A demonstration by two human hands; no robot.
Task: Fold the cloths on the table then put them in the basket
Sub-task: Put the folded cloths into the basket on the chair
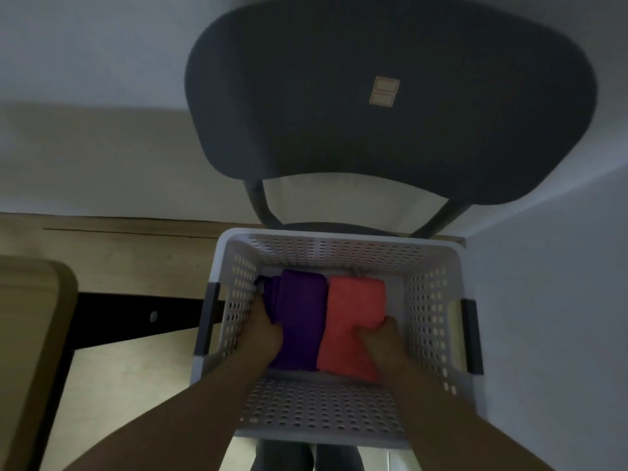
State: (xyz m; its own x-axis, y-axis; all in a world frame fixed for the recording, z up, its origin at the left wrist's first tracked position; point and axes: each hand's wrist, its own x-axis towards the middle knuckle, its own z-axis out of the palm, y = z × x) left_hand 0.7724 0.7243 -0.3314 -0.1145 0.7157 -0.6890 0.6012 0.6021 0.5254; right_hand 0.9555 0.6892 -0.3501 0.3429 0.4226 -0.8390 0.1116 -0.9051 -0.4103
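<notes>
L hand (265,331) is being curled on purple cloth (302,321), R hand (380,341) on coral cloth (353,314); both being held side-by-side in basket (319,409), long axes pointing away.

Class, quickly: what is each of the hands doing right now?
Left hand: grips the purple cloth.
Right hand: grips the coral cloth.
</notes>
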